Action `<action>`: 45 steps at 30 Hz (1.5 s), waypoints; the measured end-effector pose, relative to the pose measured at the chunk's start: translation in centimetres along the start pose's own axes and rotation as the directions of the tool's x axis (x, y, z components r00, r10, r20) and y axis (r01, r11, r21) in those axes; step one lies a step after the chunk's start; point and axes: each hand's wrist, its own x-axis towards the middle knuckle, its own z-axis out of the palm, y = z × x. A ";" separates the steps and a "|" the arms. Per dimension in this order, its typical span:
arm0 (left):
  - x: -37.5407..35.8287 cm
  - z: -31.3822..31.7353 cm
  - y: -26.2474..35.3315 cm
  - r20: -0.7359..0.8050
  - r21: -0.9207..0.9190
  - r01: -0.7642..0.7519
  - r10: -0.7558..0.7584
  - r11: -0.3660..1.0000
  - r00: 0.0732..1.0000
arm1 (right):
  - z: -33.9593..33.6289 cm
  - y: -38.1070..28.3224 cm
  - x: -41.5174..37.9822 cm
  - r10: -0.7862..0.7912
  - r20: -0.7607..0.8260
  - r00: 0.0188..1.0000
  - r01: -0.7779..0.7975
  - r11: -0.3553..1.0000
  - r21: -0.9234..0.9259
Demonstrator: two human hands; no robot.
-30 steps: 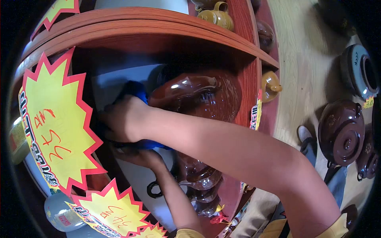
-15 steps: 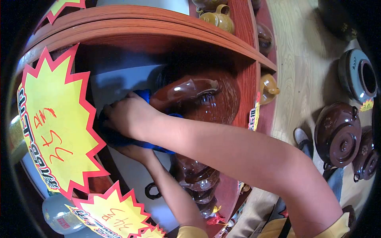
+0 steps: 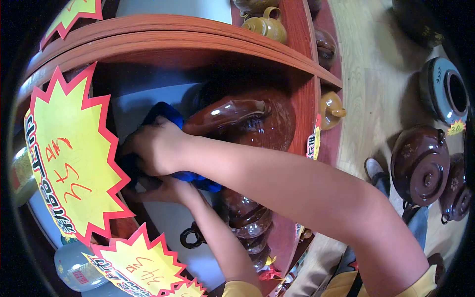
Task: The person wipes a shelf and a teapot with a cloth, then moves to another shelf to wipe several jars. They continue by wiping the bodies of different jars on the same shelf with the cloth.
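My right hand [image 3: 157, 148] is closed on a dark blue cloth [image 3: 166, 113], which bunches above and below the fingers. Just below it in the picture, my left hand [image 3: 173, 191] has its fingers curled at the cloth's lower side; what they hold there is dark and mostly hidden. Both hands are inside a red wood-grain shelf compartment. Right beside the cloth lies the long spout-like part of a glossy brown ceramic vessel [image 3: 225, 116]. Below my left wrist a dark ring handle [image 3: 191, 237] shows.
Large yellow-and-red price tags [image 3: 74, 153] stand along the shelf edge near my hands. A curved wooden shelf board [image 3: 163, 37] borders the compartment. A mustard-coloured teapot [image 3: 269, 27] sits beyond it. On the floor are a brown lidded pot [image 3: 420, 166] and a grey-blue jar [image 3: 438, 94].
My right hand has shifted slightly, and the cloth now bulges higher above it. More of my left hand and its fingers show below the cloth. The view has moved a little.
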 end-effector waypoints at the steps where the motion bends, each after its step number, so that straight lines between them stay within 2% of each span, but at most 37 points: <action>1: 0.2 -0.3 -0.4 0.002 -0.002 0.000 0.000 1.000 1.000 | -0.1 -0.1 0.1 0.044 0.096 0.994 -0.043 0.999 -0.017; 3: 0.9 -1.0 -1.6 -0.039 0.226 -0.169 0.182 0.959 0.982 | -0.4 -0.4 0.2 0.066 0.110 0.992 -0.065 0.998 -0.013; 4: 0.8 -1.0 -1.6 -0.037 0.226 -0.170 0.182 0.959 0.983 | -0.5 -0.5 0.1 0.085 0.126 0.988 -0.085 0.996 -0.008; 6: 0.6 -0.8 -1.5 -0.004 0.183 -0.300 0.306 0.936 0.952 | -0.7 -0.6 0.2 0.102 0.123 0.987 -0.103 0.995 0.003; 8: 0.6 -0.6 -1.0 -0.018 0.209 -0.312 0.323 0.927 0.946 | -0.5 -0.4 0.2 0.119 0.119 0.986 -0.122 0.992 0.013; 12: 0.9 -1.0 -1.6 0.006 0.319 -0.361 0.379 0.876 0.925 | -0.1 -0.1 0.3 0.145 -0.012 0.989 -0.144 0.987 0.075; 13: 0.9 -0.8 -1.4 0.005 0.319 -0.359 0.378 0.877 0.926 | -0.1 0.1 0.3 0.167 -0.057 0.984 -0.160 0.981 0.106; 15: 0.9 -0.5 -0.9 0.055 0.287 -0.219 0.212 0.933 0.976 | 0.1 0.2 0.6 0.216 -0.083 0.973 -0.202 0.967 0.153; 16: 1.0 -0.4 -0.7 0.056 0.288 -0.218 0.211 0.933 0.976 | 0.0 0.1 0.7 0.265 -0.108 0.958 -0.240 0.950 0.202; 18: 1.3 -0.4 -0.3 0.142 0.235 -0.072 0.039 0.969 0.989 | -0.1 0.1 0.6 0.286 -0.133 0.949 -0.255 0.944 0.212; 19: 1.6 -1.0 -1.9 0.140 0.239 -0.074 0.041 0.968 0.989 | -0.1 -0.1 0.5 0.307 -0.159 0.939 -0.268 0.937 0.224; 21: 2.5 -2.3 -6.3 0.253 0.567 -0.332 0.225 0.754 0.941 | -0.3 -0.3 0.3 0.296 -0.167 0.940 -0.266 0.947 0.182; 22: 2.5 -2.0 -5.8 0.251 0.565 -0.333 0.228 0.755 0.941 | -0.3 -0.2 0.3 0.288 -0.177 0.941 -0.268 0.954 0.133; 26: 1.4 -0.6 -2.0 0.254 0.497 -0.174 0.049 0.850 0.966 | 0.3 -0.1 0.3 0.330 -0.203 0.922 -0.297 0.938 0.179; 29: 0.4 0.1 -0.8 0.256 0.461 -0.080 -0.047 0.884 0.965 | 0.5 -0.6 -0.1 0.277 -0.226 0.934 -0.261 0.960 0.101; 30: 0.3 0.3 -0.8 0.279 0.241 0.077 -0.145 0.968 0.949 | 0.5 -0.7 -0.3 0.210 -0.364 0.907 -0.222 0.975 0.009; 31: 0.2 0.4 -0.7 0.324 0.010 0.240 -0.230 0.971 0.918 | 0.6 -0.8 -0.4 0.127 -0.490 0.862 -0.193 0.977 -0.088; 32: 0.2 -0.2 -2.2 0.323 0.010 0.240 -0.230 0.971 0.918 | 0.7 -0.6 -0.2 0.127 -0.489 0.863 -0.193 0.977 -0.087; 33: 0.1 -1.2 -4.8 0.340 0.090 0.204 -0.223 0.975 0.914 | 0.8 -0.1 0.2 0.121 -0.288 0.950 -0.162 0.979 -0.124; 34: 0.1 -1.3 -5.1 0.358 0.169 0.165 -0.217 0.972 0.908 | 0.6 0.1 0.5 0.114 -0.073 0.991 -0.124 0.980 -0.153; 35: -0.1 -1.4 -5.5 0.356 0.168 0.165 -0.216 0.972 0.909 | 0.6 0.3 0.5 0.112 -0.072 0.991 -0.122 0.981 -0.153; 36: -0.5 -1.2 -5.9 0.299 -0.029 0.342 -0.319 0.939 0.899 | 0.5 0.3 0.5 0.072 -0.050 0.996 -0.081 0.974 -0.210; 37: -0.7 -1.0 -5.8 0.262 -0.233 0.486 -0.426 0.842 0.866 | 0.2 0.2 0.5 0.035 -0.026 0.999 -0.040 0.963 -0.265; 38: -0.7 -1.1 -6.1 0.260 -0.235 0.486 -0.427 0.842 0.866 | -0.2 0.0 0.8 0.033 -0.024 0.999 -0.038 0.963 -0.266; 40: -0.7 -0.9 -6.2 0.383 -0.190 0.386 -0.294 0.902 0.876 | -0.8 -0.2 1.5 0.238 0.221 0.946 -0.157 0.931 -0.330; 41: -0.6 -0.8 -5.6 0.382 -0.191 0.386 -0.294 0.903 0.876 | -0.6 0.1 2.0 0.237 0.222 0.946 -0.156 0.931 -0.331; 43: -0.8 -0.6 -3.7 0.481 -0.388 0.535 -0.329 0.750 0.812 | -0.3 0.6 2.8 0.338 0.333 0.880 -0.235 0.920 -0.313; 44: -1.3 -0.3 -3.2 0.480 -0.390 0.534 -0.329 0.750 0.813 | -0.2 0.7 2.7 0.337 0.334 0.880 -0.233 0.920 -0.314; 45: -1.8 0.1 -2.7 0.398 -0.167 0.436 -0.344 0.884 0.850 | -0.1 0.7 2.7 0.356 0.336 0.872 -0.244 0.911 -0.332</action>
